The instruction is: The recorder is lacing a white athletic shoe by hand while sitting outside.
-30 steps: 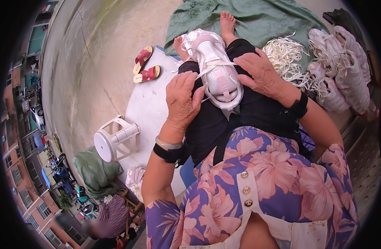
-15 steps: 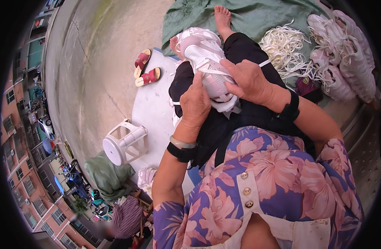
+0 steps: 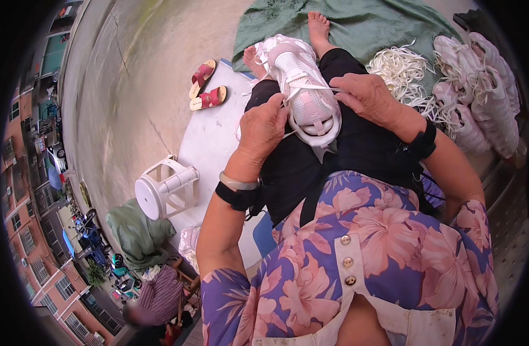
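A white and pale pink sneaker (image 3: 302, 108) rests on my lap, its heel opening toward me and its toe pointing away. White shoelace (image 3: 312, 87) crosses the upper. My left hand (image 3: 260, 128) is at the shoe's left side, thumb and finger pinched on a lace end. On the other side my right hand (image 3: 365, 97) pinches the other end, which stretches taut across to the eyelets. Both hands are slightly off the shoe's sides.
A heap of loose white laces (image 3: 400, 72) lies on the green cloth (image 3: 270, 26), with several pale sneakers (image 3: 478, 92) piled at the right. Red-strapped sandals (image 3: 208, 98) and a white stool (image 3: 166, 187) are at left. A person in striped clothing (image 3: 162, 297) sits lower left.
My hands have moved apart, away from the shoe's middle, drawing the lace out to both sides. The view has shifted slightly.
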`<state>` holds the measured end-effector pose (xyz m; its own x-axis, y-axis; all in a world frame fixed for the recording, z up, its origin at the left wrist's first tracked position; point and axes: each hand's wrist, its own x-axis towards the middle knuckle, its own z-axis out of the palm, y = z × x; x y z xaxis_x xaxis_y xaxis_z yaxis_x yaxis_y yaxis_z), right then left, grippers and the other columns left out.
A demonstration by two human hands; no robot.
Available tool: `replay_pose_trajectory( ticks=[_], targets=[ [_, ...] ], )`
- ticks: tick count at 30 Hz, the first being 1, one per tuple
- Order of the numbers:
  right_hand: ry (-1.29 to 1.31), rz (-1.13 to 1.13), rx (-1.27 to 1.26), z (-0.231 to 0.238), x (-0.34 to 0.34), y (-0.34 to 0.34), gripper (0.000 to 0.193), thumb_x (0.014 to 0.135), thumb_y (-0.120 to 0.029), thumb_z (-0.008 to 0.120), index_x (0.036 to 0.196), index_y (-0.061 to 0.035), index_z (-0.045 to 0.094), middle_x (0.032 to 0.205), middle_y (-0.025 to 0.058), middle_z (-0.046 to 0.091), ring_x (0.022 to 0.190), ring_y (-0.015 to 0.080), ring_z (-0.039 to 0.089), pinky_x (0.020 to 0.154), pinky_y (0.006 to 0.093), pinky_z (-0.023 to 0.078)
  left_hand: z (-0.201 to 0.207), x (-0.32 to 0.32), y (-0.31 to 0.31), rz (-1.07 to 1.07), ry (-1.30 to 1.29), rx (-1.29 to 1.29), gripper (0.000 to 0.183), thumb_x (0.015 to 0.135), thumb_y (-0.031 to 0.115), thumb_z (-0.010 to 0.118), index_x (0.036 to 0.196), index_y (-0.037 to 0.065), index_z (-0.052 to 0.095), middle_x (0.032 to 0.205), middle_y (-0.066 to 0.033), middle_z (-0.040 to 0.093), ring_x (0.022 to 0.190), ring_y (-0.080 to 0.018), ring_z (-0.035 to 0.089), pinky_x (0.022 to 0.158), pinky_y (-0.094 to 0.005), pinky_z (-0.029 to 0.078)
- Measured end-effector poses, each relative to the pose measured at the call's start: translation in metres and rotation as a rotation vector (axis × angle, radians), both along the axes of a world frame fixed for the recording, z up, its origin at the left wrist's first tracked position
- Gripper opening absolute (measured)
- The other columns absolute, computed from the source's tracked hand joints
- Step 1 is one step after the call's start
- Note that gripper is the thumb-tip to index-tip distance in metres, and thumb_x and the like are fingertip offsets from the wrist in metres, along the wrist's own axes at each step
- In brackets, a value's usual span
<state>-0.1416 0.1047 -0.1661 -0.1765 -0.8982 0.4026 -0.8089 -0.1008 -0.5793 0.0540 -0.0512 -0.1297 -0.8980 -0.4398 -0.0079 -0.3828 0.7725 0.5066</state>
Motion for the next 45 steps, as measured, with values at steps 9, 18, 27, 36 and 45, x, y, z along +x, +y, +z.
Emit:
replay_pose_trajectory(
  ticks=[9, 18, 27, 36, 45],
  targets=[
    [0.283, -0.049, 0.145, -0.002, -0.053, 0.04, 0.009, 0.08, -0.011, 0.058, 0.088, -0.0087, 0.056, 0.07, 0.0083, 0.059, 0.064, 0.0288, 0.057, 0.058, 0.0378, 0.042, -0.016, 0.076, -0.037, 0.092, 0.001, -0.246, 0.008, 0.082, 0.011, 0.057, 0.089, 0.006, 0.06, 0.076, -0.0136, 0.061, 0.068, -0.0311, 0.06, 0.058, -0.0361, 0.047],
    [0.339, -0.381, 0.457, -0.019, -0.188, 0.213, 0.02, 0.087, -0.007, 0.052, 0.105, -0.0037, 0.059, 0.096, 0.0159, 0.064, 0.09, 0.0298, 0.062, 0.077, 0.0352, 0.047, 0.008, 0.267, -0.087, 0.42, -0.175, -0.509, 0.01, 0.087, 0.017, 0.05, 0.086, 0.01, 0.057, 0.075, -0.0125, 0.061, 0.068, -0.0331, 0.059, 0.059, -0.0417, 0.046],
    [0.458, -0.576, 0.646, -0.004, -0.381, 0.372, 0.031, 0.092, -0.018, 0.047, 0.119, -0.0034, 0.051, 0.111, 0.0133, 0.057, 0.106, 0.025, 0.052, 0.09, 0.0297, 0.038, 0.08, 0.356, -0.12, 0.651, -0.463, -0.706, 0.013, 0.087, 0.021, 0.047, 0.085, 0.011, 0.056, 0.078, -0.013, 0.062, 0.075, -0.0345, 0.06, 0.063, -0.0441, 0.047],
    [-1.076, -0.788, 0.425, 0.002, -0.178, 0.175, 0.023, 0.089, -0.03, 0.05, 0.084, -0.0084, 0.057, 0.059, -0.0013, 0.05, 0.044, 0.0051, 0.042, 0.041, 0.0206, 0.033, 0.068, 0.315, -0.131, 1.029, -0.367, 0.009, 0.023, 0.087, 0.022, 0.048, 0.079, 0.003, 0.06, 0.063, -0.0135, 0.06, 0.045, -0.0219, 0.056, 0.04, -0.0341, 0.043],
    [-1.309, -0.273, 0.561, 0.02, 0.011, 0.003, 0.019, 0.085, -0.025, 0.059, 0.088, -0.0064, 0.063, 0.074, -0.0009, 0.058, 0.058, 0.0046, 0.05, 0.052, 0.0186, 0.042, 0.01, 0.037, -0.009, 0.529, -0.053, 1.245, 0.017, 0.089, 0.019, 0.05, 0.086, 0.003, 0.056, 0.06, -0.0038, 0.059, 0.039, -0.0064, 0.048, 0.033, -0.017, 0.032]
  ],
)
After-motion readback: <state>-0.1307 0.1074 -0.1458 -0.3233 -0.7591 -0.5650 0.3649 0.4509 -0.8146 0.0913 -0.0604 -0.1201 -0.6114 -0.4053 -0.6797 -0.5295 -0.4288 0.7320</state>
